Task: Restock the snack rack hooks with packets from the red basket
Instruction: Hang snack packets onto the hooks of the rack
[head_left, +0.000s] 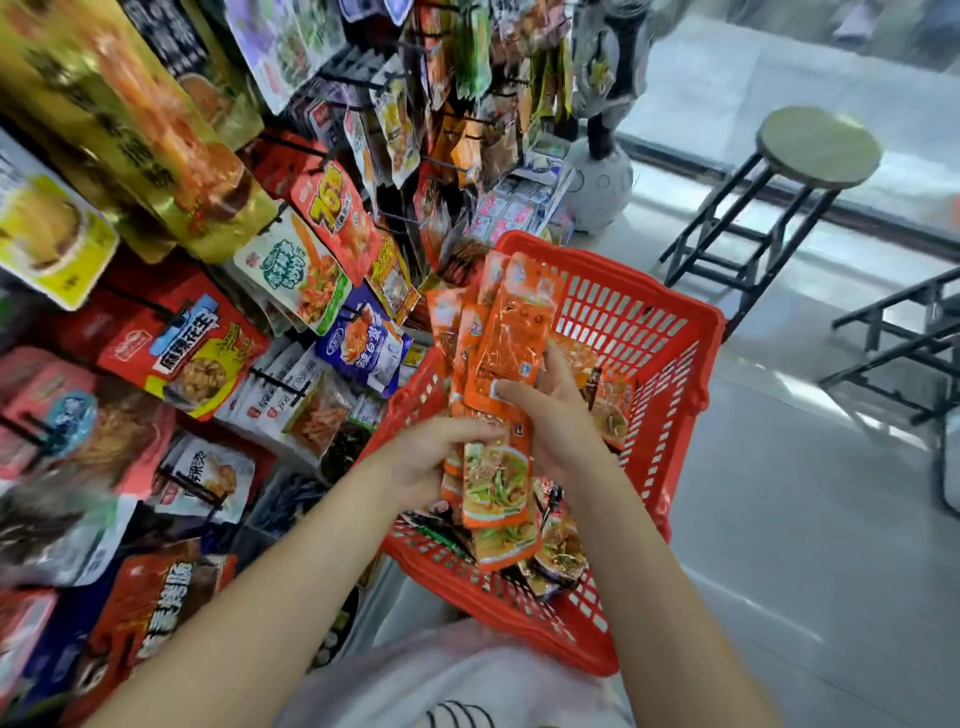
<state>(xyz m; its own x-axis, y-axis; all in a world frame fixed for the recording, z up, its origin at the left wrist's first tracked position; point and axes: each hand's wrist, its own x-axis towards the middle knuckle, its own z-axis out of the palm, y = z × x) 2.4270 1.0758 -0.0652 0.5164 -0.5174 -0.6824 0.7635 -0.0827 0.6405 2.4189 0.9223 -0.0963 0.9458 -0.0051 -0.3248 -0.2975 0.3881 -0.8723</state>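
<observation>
Both hands clamped on one stack of orange packets (511, 343), held over the red basket (644, 332). Left hand (436, 457) curls round the stack's lower part; right hand (550, 410) grips its middle, thumb across the front. Packet print too blurred to read. Rack (332, 218) on the left: a hanging pack (332, 218) reads "769". Basket holds more loose packets (556, 551).

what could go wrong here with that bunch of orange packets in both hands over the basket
1. Both the left hand and right hand grip a fanned stack of orange packets; a loose one could slip out, perhaps missing the red basket.
2. The snack rack hooks look crowded, so pushing packets on may knock hanging ones off.
</observation>
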